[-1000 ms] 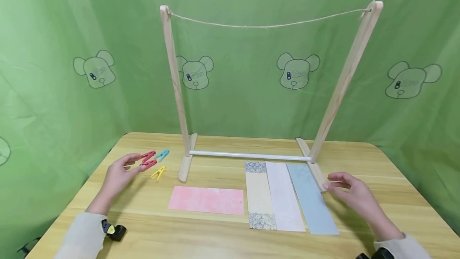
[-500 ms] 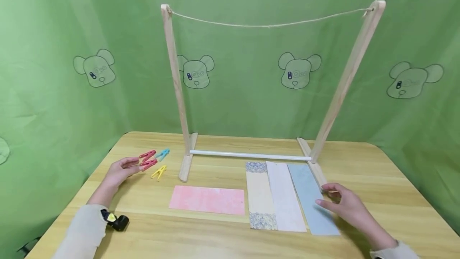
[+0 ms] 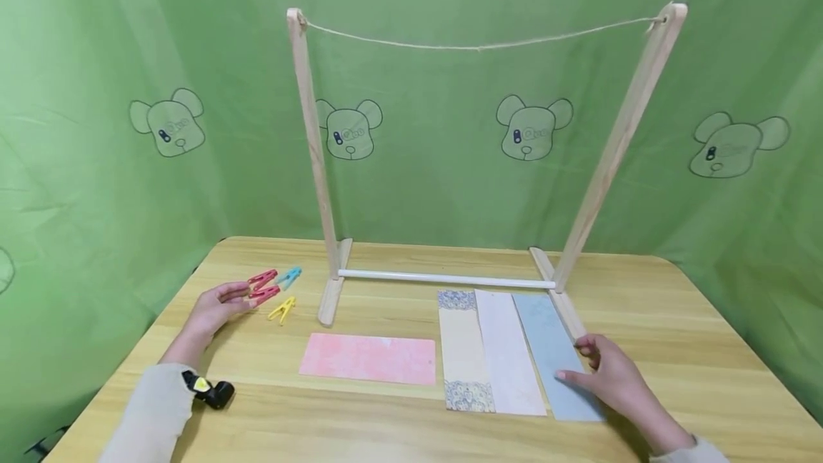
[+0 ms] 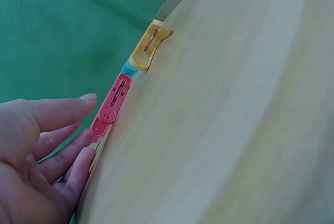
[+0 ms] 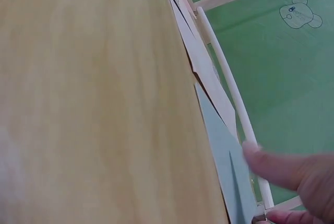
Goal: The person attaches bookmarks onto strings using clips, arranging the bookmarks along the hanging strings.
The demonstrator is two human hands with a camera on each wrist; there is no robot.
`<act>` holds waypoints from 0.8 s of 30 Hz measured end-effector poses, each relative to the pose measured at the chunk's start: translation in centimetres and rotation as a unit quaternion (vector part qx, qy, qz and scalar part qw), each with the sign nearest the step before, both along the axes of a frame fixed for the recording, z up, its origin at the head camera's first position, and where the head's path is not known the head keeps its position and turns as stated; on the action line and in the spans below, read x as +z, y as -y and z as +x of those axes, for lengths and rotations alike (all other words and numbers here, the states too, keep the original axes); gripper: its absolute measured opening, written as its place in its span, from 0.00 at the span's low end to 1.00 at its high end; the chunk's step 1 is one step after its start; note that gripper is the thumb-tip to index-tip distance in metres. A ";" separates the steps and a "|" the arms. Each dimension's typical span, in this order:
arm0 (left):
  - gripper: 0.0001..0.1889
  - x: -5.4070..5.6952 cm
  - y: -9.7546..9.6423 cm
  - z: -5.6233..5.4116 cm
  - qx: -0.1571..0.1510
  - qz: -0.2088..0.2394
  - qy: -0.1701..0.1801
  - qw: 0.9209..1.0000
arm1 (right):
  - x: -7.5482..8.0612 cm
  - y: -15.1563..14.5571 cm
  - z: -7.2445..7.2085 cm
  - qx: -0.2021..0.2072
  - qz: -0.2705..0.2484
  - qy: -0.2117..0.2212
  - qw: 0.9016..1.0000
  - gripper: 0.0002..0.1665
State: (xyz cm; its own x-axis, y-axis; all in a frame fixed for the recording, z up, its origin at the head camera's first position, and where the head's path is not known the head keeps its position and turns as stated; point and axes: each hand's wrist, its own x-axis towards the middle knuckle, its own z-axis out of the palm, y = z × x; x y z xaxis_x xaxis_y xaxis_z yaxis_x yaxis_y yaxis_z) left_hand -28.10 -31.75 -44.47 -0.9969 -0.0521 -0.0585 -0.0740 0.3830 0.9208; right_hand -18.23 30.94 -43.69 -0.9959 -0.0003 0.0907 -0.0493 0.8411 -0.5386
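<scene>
a person's left hand (image 3: 215, 311), its thumb and fingers parted, extends beside a nearer red clothespin (image 3: 264, 295) and a farther red clothespin (image 3: 262, 279). the left wrist view shows the thumb clear of the pins and the grip loose, with no pin clasped; whether a fingertip touches one cannot be told. just past the red pair, on the side away from the palm, is a blue clothespin (image 3: 291, 276); nearer the person, to the right of the fingertips, a yellow clothespin (image 3: 281, 310) has its legs spread.

the right hand (image 3: 616, 375), thumb and fingers set wide apart, is at the right edge of a blue-grey strip (image 3: 546, 331). its thumb is over the strip and its fingers by a wooden foot (image 3: 570, 314); contact is unclear and nothing is seen pinched. leftward from that hand, past the blue-grey strip, lie a pale lilac strip (image 3: 510, 356) and a cream strip (image 3: 464, 349) with blue patterned ends. a pink strip (image 3: 369, 358) lies crosswise between the two hands. beyond both hands are a white rod (image 3: 444, 279) and, high above it, a sagging string (image 3: 479, 48) strung between wooden posts (image 3: 604, 177).
</scene>
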 end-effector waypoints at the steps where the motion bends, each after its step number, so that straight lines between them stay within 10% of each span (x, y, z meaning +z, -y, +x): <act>1: 0.32 -0.1 -0.1 0.0 -0.001 0.001 -0.001 1.000 | 0.0 -0.1 0.1 0.002 0.014 0.000 1.000 0.42; 10: 0.33 0.1 -0.5 -0.2 0.030 -0.041 -0.002 0.999 | 0.1 0.0 0.1 0.029 0.036 -0.019 0.999 0.32; 24: 0.28 -0.3 -0.9 -0.4 0.032 -0.108 -0.025 0.993 | 0.4 0.1 -1.0 0.047 -0.033 0.067 0.996 0.34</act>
State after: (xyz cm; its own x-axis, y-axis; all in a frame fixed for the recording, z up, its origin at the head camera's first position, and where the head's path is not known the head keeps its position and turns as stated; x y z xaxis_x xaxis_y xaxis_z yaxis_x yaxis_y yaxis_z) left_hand -28.47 -30.83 -44.73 -0.9926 -0.1213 0.0094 -0.0615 0.5674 0.8211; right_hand -19.28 30.88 -43.30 -0.9949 -0.0921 -0.0410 -0.0492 0.7989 -0.5994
